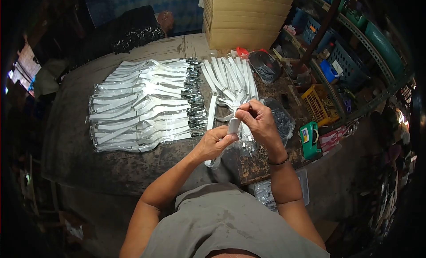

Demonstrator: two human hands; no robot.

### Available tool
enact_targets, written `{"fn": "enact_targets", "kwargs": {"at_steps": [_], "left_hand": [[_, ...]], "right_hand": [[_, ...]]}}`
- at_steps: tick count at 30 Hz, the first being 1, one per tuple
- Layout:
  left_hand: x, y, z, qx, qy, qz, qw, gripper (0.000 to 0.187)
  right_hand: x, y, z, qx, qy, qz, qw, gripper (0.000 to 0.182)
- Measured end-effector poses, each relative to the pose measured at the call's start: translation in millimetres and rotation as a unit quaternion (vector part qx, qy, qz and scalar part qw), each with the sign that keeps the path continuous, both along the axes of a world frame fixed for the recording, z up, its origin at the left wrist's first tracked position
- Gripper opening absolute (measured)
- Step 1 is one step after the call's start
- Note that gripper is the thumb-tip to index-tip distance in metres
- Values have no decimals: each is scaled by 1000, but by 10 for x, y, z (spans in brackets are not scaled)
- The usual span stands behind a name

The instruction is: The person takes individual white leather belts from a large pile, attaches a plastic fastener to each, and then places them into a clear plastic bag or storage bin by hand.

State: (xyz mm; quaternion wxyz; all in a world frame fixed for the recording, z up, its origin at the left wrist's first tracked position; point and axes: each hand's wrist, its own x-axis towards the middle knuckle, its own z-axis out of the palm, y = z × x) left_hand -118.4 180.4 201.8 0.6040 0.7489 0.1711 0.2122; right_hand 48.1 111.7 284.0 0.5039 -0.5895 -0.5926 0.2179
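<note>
My left hand (216,142) is closed around the lower part of a white strap (233,126), its thumb pressed on the front. Just above and to the right, my right hand (257,118) pinches at the strap's upper end with thumb and forefinger. Behind both hands, a fanned bundle of white straps (228,76) lies on the dark worn wood. To the left, many white straps in clear plastic (142,103) are stacked in overlapping rows, with dark ends toward the right.
Cardboard boxes (248,18) stand at the back. A green tape dispenser (309,140) sits at the right edge, near black plastic bags (265,66). Shelves at right hold a yellow basket (318,105) and blue baskets. A clear plastic box (303,185) is below the table edge.
</note>
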Motion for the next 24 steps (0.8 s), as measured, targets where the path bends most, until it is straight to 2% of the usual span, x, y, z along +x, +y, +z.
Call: {"fn": "enact_targets", "kwargs": {"at_steps": [2, 4, 6, 7, 8, 9, 12, 13, 14, 16, 18, 21, 23, 24], "left_hand": [[-40, 3, -41, 17, -2, -1, 1000, 24], [-47, 36, -101, 34, -3, -1, 999, 24], [-19, 42, -62, 157, -107, 66, 979, 32], [-7, 19, -36, 157, -108, 70, 979, 32], [3, -34, 202, -4, -185, 48, 981, 36], [33, -47, 343, -164, -258, 25, 952, 41], [206, 82, 301, -165, -249, -15, 954, 37], [212, 82, 286, -137, -198, 24, 970, 29], [197, 81, 298, -138, -198, 22, 970, 29], [154, 86, 323, -131, -71, 3, 989, 23], [171, 72, 239, -121, -79, 11, 989, 25], [170, 103, 145, -179, -124, 49, 975, 27], [151, 141, 129, -192, -114, 53, 973, 26], [145, 148, 131, -193, -106, 58, 974, 25]], "right_hand": [[-24, 35, 21, 0, 142, -8, 990, 17], [-9, 58, 20, -9, 140, -5, 990, 17], [-39, 56, 18, -29, 181, 2, 983, 17], [-48, 61, 1, -33, 175, 6, 984, 18], [-71, 68, -11, -35, 174, 10, 984, 18], [-100, 74, -23, -41, 187, 12, 982, 17], [-145, 58, -54, -42, 213, 19, 976, 19], [-137, 52, -56, -34, 228, 21, 973, 21], [-102, 36, -63, -35, 228, 19, 973, 21], [4, -1, -105, -54, 381, 15, 923, 29], [-37, -2, -113, 1, 433, -35, 901, 45], [80, -154, -288, -36, 404, 17, 914, 51], [122, -166, -425, -105, 240, -17, 965, 50], [124, -178, -419, -107, 242, -15, 964, 50]]}}
